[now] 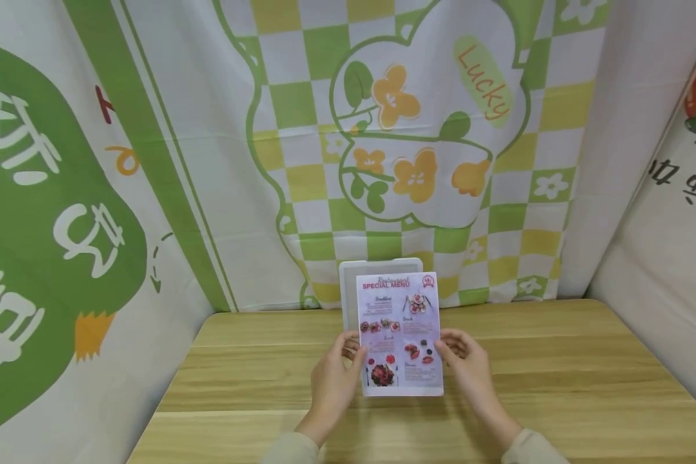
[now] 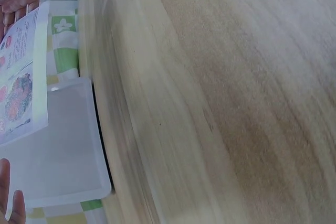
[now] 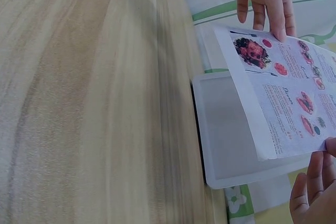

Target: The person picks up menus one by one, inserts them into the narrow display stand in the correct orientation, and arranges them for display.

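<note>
Hands are meeting over the wooden table (image 1: 557, 361), working left to right. Left hand (image 1: 333, 377) is pinching the menu sheet (image 1: 400, 335) at its nine o'clock edge. Menu sheet is standing upright at centre, in front of a white tray (image 1: 348, 277) leaning at twelve o'clock against the backdrop cloth (image 1: 301, 129). Right hand (image 1: 468, 368) is gripping the three o'clock edge, fingers curled.

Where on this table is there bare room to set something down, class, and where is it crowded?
Bare wood on the table lies left of the left hand and right of the right hand, out to both cloth walls. The middle is crowded: both hands hold the menu sheet in front of the white tray against the back cloth.
</note>
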The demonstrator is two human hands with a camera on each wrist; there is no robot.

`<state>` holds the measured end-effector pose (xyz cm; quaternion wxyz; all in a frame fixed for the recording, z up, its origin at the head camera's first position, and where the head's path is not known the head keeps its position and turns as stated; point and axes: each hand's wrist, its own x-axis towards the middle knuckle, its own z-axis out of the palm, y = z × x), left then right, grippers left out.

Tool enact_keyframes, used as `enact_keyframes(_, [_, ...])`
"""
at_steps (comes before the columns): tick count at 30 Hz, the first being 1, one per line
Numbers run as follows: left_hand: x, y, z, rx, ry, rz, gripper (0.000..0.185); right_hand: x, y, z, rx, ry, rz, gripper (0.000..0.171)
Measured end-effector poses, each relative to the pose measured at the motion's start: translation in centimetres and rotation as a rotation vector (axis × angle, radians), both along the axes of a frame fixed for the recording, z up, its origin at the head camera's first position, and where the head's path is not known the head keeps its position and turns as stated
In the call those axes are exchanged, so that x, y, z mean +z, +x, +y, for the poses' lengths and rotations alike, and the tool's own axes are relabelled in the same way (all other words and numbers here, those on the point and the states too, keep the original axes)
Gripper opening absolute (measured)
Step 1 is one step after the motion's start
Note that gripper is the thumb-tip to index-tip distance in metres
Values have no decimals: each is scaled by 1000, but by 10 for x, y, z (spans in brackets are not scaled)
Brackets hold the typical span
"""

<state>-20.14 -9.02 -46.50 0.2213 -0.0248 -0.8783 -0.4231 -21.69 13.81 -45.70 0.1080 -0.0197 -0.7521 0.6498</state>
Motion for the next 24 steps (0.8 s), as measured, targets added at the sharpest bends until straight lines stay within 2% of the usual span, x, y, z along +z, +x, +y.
enact_keyframes(12, [8, -8, -3, 9, -40, 29, 24, 14, -11, -2, 33, 1, 34, 27])
enact_keyframes(24, [31, -25, -13, 37, 9, 52, 25, 35, -30, -2, 50, 118, -3, 26])
